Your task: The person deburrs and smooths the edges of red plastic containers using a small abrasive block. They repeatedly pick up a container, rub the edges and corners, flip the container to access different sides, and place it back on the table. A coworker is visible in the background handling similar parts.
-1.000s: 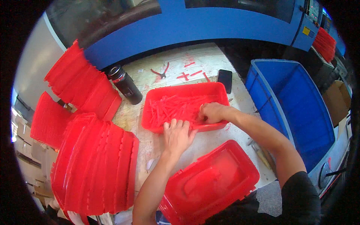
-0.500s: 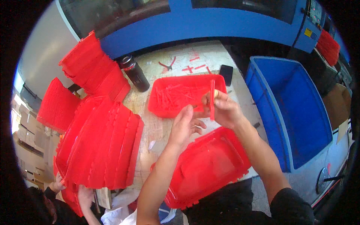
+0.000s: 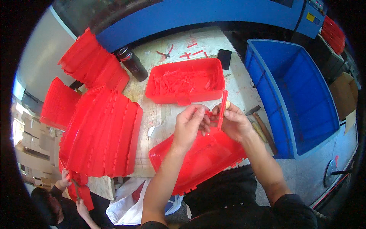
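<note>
My right hand (image 3: 238,124) grips a narrow red plastic strip (image 3: 224,101), held upright above a large red tray (image 3: 171,156). A pale yellow band shows on one finger of that hand. Close by, my left hand (image 3: 188,126) has its fingertips pinched on a small red plastic piece between the two hands; whether that piece joins the strip is hard to tell. Beyond my hands stands a red bin (image 3: 206,97) partly filled with loose red plastic strips (image 3: 173,83). The large tray lies tilted at the table's near edge, partly under my forearms.
Stacked red trays (image 3: 103,133) rise at the left. Behind are a black bottle (image 3: 133,65), pliers (image 3: 166,52) and a phone (image 3: 224,59). A blue tub (image 3: 284,114) flanks the table's right, near hand tools (image 3: 265,131). At lower left, another person's hands (image 3: 82,208) hold a red piece.
My hands have come closer together, the left moving right and pinching the small red piece. The view has shifted, and the large tray sits at a different tilt.
</note>
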### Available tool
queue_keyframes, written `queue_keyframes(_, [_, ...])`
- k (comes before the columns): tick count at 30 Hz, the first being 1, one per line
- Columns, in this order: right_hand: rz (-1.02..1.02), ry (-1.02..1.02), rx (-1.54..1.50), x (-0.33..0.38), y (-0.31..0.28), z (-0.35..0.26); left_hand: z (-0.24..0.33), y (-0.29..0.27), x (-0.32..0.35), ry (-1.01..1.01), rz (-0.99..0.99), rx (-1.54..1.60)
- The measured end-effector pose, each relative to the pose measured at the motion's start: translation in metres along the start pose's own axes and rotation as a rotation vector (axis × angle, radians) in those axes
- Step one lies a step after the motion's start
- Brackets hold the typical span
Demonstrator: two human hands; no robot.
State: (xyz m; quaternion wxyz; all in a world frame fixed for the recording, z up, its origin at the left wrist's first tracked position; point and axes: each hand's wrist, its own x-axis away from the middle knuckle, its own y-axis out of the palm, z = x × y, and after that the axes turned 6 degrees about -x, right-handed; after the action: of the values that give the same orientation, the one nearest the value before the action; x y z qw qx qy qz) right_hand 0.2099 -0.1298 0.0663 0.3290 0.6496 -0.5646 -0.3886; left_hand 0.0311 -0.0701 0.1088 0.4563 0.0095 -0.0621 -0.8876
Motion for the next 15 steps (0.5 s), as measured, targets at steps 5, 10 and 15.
queue_keyframes(5, [-0.034,0.006,-0.052,0.002,-0.004,-0.013,0.013,-0.010,-0.024,-0.010,-0.143,0.006])
queue_keyframes(10, [0.078,-0.009,-0.056,0.003,-0.011,-0.031,0.016,-0.027,-0.080,-0.037,-0.343,-0.138])
queue_keyframes(15, [0.339,-0.038,0.109,0.001,-0.022,-0.045,0.018,-0.054,-0.207,0.052,-0.033,-0.326])
